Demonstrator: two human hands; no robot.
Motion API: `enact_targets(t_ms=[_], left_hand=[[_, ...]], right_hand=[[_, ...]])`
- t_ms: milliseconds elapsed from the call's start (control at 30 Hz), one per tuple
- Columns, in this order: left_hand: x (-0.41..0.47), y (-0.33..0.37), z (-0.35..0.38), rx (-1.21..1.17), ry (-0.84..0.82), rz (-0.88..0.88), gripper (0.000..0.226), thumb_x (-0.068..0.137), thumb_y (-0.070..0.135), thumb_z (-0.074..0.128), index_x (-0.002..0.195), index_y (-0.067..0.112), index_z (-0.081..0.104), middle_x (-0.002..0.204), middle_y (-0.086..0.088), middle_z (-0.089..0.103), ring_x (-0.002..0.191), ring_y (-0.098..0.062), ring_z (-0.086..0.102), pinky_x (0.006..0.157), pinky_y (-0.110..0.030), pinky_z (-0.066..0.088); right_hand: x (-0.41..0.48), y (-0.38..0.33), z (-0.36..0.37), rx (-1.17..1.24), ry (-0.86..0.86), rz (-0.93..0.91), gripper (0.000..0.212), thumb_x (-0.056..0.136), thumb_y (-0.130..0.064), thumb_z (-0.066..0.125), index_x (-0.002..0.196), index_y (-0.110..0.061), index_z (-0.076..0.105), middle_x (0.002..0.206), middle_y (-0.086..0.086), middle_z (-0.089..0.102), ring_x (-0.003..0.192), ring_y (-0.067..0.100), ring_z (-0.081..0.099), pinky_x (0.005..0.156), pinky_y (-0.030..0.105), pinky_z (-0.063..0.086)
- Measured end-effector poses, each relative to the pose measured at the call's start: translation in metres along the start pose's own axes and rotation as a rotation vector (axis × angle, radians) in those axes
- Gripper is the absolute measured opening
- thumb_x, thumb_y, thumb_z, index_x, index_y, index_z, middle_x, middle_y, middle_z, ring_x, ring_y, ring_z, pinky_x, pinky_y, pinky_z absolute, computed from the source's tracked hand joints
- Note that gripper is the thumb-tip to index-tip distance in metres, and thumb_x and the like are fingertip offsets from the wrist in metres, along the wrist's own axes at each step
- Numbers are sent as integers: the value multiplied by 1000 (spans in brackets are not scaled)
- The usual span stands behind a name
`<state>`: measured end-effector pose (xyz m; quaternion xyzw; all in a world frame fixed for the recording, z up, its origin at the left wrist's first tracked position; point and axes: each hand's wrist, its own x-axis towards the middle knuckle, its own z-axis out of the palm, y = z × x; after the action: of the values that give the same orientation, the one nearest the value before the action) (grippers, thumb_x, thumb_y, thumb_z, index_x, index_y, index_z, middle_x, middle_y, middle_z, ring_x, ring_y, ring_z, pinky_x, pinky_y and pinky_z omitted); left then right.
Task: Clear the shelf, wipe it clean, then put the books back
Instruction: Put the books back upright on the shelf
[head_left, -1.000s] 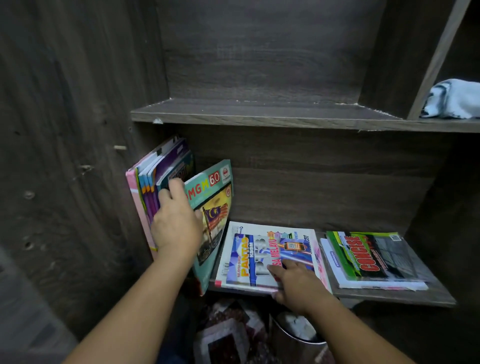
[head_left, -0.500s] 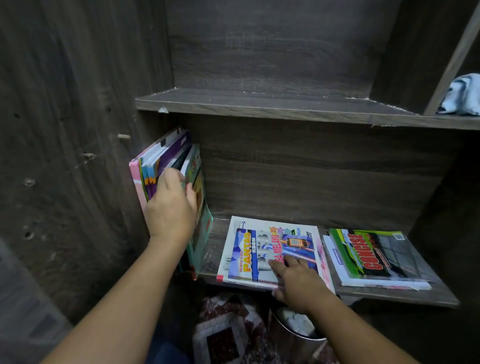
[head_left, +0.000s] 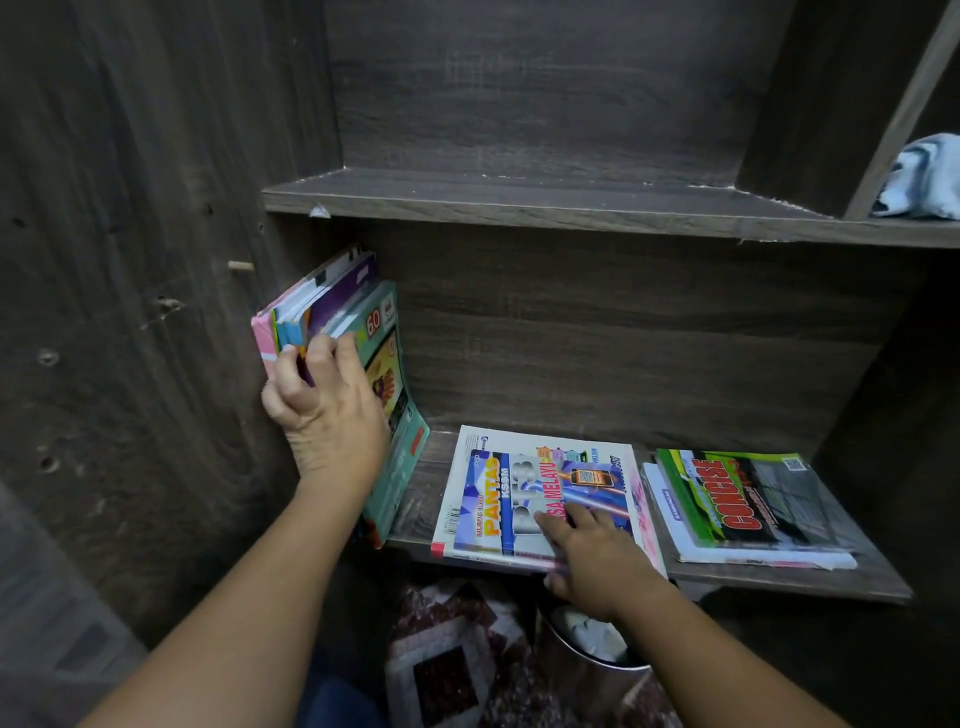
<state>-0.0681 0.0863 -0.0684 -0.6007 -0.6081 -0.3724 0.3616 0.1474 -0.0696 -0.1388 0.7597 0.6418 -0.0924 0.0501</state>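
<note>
Head view: the left hand (head_left: 322, 405), left of centre, clasps the upright books (head_left: 332, 301). Its fingers curl over their front edges and its thumb sits on the pink outer cover, pressing the pack toward the side wall (head_left: 156, 260). A teal book (head_left: 397, 374) leans against the pack's right side, its foot splayed out on the lower shelf (head_left: 421, 483).

Low and centre, the right hand (head_left: 592, 561) has its fingers on the cover of the PANTAS book (head_left: 498, 499). The thumb seems tucked under the front edge, so it looks like a pinch. That book lies flat, its front edge overhanging the shelf, with a bare strip of board between it and the teal book. The CONCISE stack (head_left: 748, 499) lies flat just beside it, at lower right.

The upper shelf (head_left: 519, 202) is bare, and a cloth (head_left: 924, 176) sits at the far upper right. My guess is that the books are going back, though clearing would look much the same.

If so, the next move is to lift the PANTAS book, tip it upright and slide it in beside the teal book. The left hand would need to brace the pack so nothing topples.

A bin (head_left: 587, 660) and a mat (head_left: 452, 665) lie below.
</note>
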Motion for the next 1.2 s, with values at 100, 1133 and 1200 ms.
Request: enact_targets(t_ms=[100,1133,1200], left_hand=[[-6,6,-15,-159,-135,-6,61,79,28,62,135,16,42,136,-7,25,130,-35,14,104,-51,13],[-90,95,-9,-649,-1078,947,76,75,59,71,136,24,44,140,1,45,128,-19,43,101,-30,39],[-87,95,-5,-662,-1104,930,79,75,58,72,140,26,43,146,3,43,131,-17,42,103,-28,38]], right_hand=[[1,4,0,2,-2,-5,75,89,-43,58,152,-32,19,156,6,24,140,30,26,113,42,30],[-3,67,-8,150,-40,53,93,74,-42,80,151,-36,27,162,-3,13,145,20,23,114,33,27],[-2,68,-9,150,-54,45,91,76,-42,78,151,-34,27,162,-2,14,145,19,22,114,32,25]])
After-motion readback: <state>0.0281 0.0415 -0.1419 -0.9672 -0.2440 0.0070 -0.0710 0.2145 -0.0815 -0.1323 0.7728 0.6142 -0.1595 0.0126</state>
